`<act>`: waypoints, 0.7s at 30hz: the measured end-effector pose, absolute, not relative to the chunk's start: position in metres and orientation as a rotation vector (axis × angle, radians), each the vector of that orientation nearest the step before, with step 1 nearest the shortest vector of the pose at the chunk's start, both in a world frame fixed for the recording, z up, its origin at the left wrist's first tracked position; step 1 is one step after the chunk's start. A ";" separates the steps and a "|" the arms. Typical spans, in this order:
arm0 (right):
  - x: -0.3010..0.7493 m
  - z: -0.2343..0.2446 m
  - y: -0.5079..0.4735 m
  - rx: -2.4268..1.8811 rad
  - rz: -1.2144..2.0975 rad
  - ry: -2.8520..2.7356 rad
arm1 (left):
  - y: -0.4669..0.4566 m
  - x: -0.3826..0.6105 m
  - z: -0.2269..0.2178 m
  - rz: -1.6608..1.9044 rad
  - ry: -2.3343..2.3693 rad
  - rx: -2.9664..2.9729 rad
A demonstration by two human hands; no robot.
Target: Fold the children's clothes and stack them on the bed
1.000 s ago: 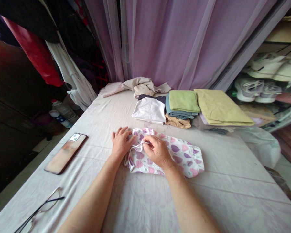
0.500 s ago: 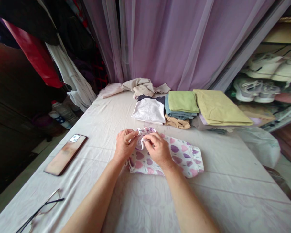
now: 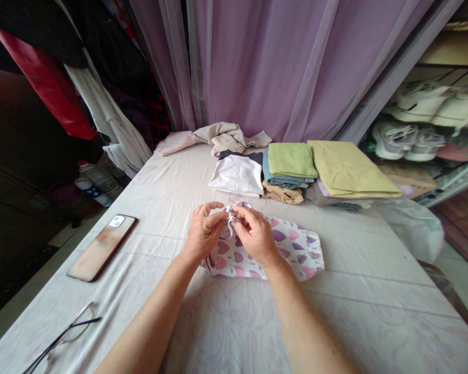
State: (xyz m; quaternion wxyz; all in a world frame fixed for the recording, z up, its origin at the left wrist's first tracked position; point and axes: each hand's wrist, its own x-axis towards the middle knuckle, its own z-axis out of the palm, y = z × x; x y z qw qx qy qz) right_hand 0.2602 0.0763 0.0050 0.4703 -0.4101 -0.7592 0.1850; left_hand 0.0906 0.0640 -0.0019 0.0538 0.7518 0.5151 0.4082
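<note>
a narrow white strip (image 3: pixel 230 221) is pinched from both sides at the gathered end of the heart-patterned garment (image 3: pixel 292 248): it is gripped between thumb and fingers by the left hand (image 3: pixel 205 232), and by the right hand (image 3: pixel 258 238) in much the same way. so slim a piece can hardly be taken except by fingertips, which is probably why neither palm is used. whether the strip is knotted cannot be told, as it is partly covered by the fingers. the garment is laid on the desk (image 3: pixel 171 195) in front of the body, its wider part spread toward the right, so its weight seems to be borne by the surface rather than by the fingers.

beyond it, a folded white shirt (image 3: pixel 236 174) is set beside a pile topped by a green cloth (image 3: pixel 291 160); next to that a yellow cloth (image 3: pixel 351 169) is laid on other folded pieces, presumably squared so that they can be stacked. a beige cloth (image 3: pixel 226 136) is left crumpled at the far edge.

the desk is covered by a pale, creased sheet, on which a phone (image 3: pixel 102 248) and glasses (image 3: pixel 65 331) are placed at the left. the far side is closed off by a purple curtain (image 3: pixel 257 67); shoes (image 3: pixel 407 140) are shelved at the right, and clothes (image 3: pixel 47 85) are hung at the left.
</note>
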 end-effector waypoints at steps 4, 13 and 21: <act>0.263 0.008 0.076 -0.988 0.516 -1.901 | 0.063 0.091 0.001 1.178 1.573 2.270; 0.266 0.011 0.077 -1.082 0.365 -1.907 | 0.057 0.092 0.014 1.016 1.599 2.311; 0.291 0.025 0.085 -1.173 0.235 -1.505 | 0.052 0.081 0.032 0.562 1.331 2.355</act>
